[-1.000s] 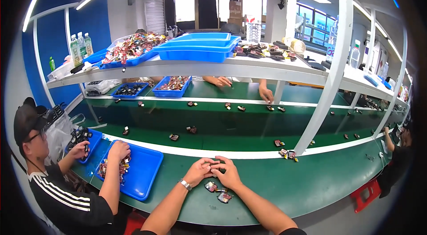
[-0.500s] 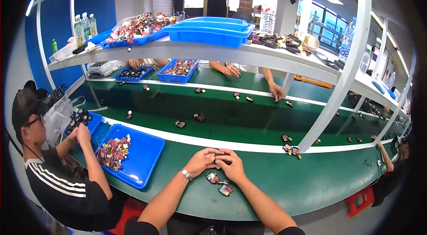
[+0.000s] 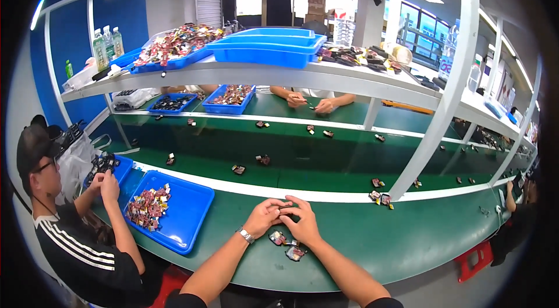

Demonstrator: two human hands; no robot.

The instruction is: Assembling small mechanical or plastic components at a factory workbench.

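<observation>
My left hand (image 3: 265,217) and my right hand (image 3: 301,219) meet above the green work surface, fingers curled together around a small dark part that they mostly hide. Its exact kind cannot be made out. Just below my fingers, on the surface, lie two small electronic pieces: one (image 3: 278,238) with reddish and whitish areas, the other (image 3: 295,252) black-rimmed with a pale face. Neither hand touches them.
To my left, a blue tray (image 3: 201,203) holds a heap of similar small pieces. Beside it a co-worker (image 3: 81,232) handles black parts. Beyond the white rail, more pieces (image 3: 239,169) lie on the green belt. A white post (image 3: 434,110) and overhead shelf (image 3: 268,78) stand ahead.
My hands stay together in nearly the same place, with the fingers shifted and the held part more hidden. Across the belt, another person's hands have come together.
</observation>
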